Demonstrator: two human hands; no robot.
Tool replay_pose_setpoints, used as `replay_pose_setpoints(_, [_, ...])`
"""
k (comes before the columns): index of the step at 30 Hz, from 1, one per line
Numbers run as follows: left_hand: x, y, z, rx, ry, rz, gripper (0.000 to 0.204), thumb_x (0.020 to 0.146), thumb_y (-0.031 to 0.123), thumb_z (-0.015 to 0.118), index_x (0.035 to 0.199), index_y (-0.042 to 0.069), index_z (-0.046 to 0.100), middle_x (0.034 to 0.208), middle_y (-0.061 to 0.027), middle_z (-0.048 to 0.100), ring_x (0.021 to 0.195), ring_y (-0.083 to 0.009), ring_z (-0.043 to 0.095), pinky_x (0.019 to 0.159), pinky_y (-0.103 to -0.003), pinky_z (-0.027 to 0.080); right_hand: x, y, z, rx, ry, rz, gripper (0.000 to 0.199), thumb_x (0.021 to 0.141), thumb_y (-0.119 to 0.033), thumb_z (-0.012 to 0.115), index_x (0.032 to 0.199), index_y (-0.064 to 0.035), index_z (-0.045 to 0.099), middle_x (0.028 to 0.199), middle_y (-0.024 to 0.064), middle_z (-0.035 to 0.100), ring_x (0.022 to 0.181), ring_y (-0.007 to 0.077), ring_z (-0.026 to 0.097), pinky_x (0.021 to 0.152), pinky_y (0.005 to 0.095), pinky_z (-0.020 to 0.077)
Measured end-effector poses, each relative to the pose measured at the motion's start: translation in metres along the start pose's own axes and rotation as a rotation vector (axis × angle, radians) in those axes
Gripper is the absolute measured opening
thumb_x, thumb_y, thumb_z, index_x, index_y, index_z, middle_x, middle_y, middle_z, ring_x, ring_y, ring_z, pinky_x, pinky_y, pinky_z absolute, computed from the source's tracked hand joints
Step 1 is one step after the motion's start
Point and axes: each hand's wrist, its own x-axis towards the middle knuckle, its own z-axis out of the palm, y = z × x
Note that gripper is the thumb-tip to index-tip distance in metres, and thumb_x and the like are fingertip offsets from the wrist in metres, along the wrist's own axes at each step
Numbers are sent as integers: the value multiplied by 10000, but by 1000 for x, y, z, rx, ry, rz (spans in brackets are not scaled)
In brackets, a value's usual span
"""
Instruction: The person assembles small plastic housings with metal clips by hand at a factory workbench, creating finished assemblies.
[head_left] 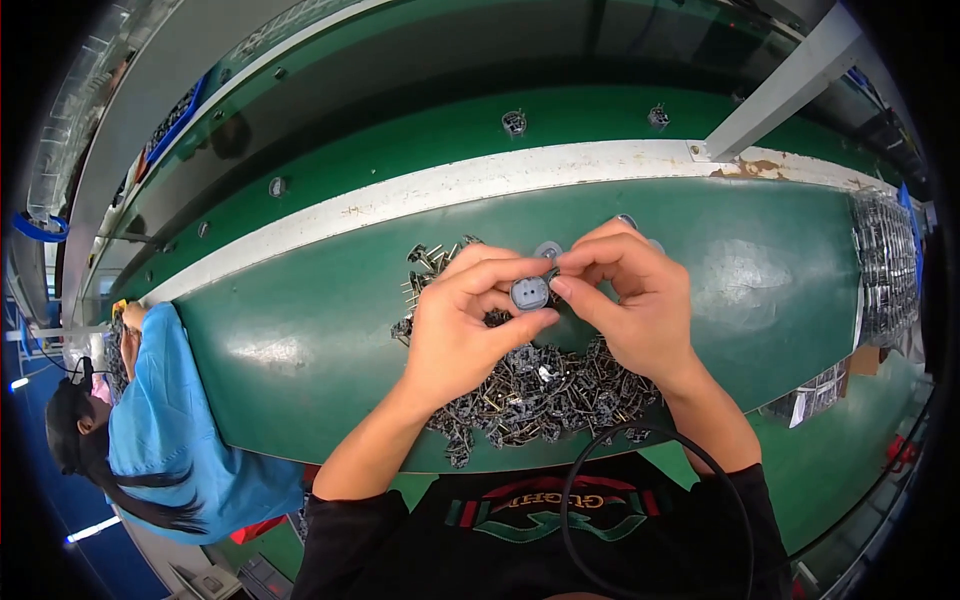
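Head view: just the one angle, looking down at a green worktop [310, 300].
Gray round piece [530, 293]: up off the surface near the middle of the frame, between both hands, its face with the small holes toward the camera.
Left hand [455, 325]: gripping that piece, thumb along the lower side, fingers up around the left and top.
Right hand [640, 305]: thumb and fingertips drawn in close by the piece's right edge; honestly couldn't tell if they were pinching it or some tiny bit beside it.
Feel: my guess was light and stiff, like hard plastic, so not much squish. Smooth sides might've been a little slippery, but it didn't look all that fragile.
Where to grab: I'd have gone for the rim, thumb and fingertip on opposite sides, holes left clear.
Dark pile [530, 400]: small parts with metal prongs, heaped lower middle; those thin prongs looked easier to bend.
Gray disc [547, 249]: just above the fingertips, partly hidden.
White rail [400, 192]: curved across the upper frame.
Co-worker [180, 420]: blue top, far left.
Clear trays [885, 270]: stacked at the right edge.
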Motion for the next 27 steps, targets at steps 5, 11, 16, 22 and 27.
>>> replay_pose_setpoints(5, [-2, 3, -4, -390, -51, -183, 427, 840, -104, 707, 1254, -65, 612, 1189, -123, 618, 1008, -144, 652, 842, -245, 571, 2, -2, -2, 280, 37, 145, 268, 847, 88, 694, 1105, 28, 652, 998, 82, 645, 882, 129, 652, 727, 238, 524])
replay_pose_setpoints(11, [-4, -3, -5, -392, 34, -310, 439, 841, -130, 690, 1264, -47, 612, 1152, -155, 685, 986, -150, 677, 862, -260, 568, -2, 5, -4, 85, 89, 121, 298, 863, 95, 674, 1150, 19, 645, 1023, 86, 646, 944, 154, 670, 785, 253, 569])
replay_pose_setpoints(16, [3, -4, -15, -673, 63, -270, 314, 1000, 56, 550, 1293, -54, 582, 1215, -216, 651, 1065, -252, 680, 935, -353, 583, 1, -5, 4, 85, 84, 72, 269, 860, 78, 684, 1120, 11, 668, 1011, 92, 650, 900, 153, 676, 744, 255, 584])
replay_pose_setpoints(22, [0, 4, -7, -562, -50, -290, 380, 980, 29, 583, 1356, -8, 548, 1348, -167, 591, 1219, -212, 590, 1019, -349, 508, 2, -8, 5, -224, 53, -18, 156, 837, 32, 734, 991, 14, 717, 982, 108, 660, 852, 160, 681, 724, 266, 593])
replay_pose_setpoints(27, [-7, 2, -11, -321, -19, -229, 389, 905, -70, 641, 1288, -39, 580, 1309, -193, 609, 1135, -205, 635, 992, -333, 515, -6, -5, 11, -16, 159, 35, 173, 829, 14, 753, 996, 17, 708, 975, 107, 659, 816, 154, 681, 685, 268, 594])
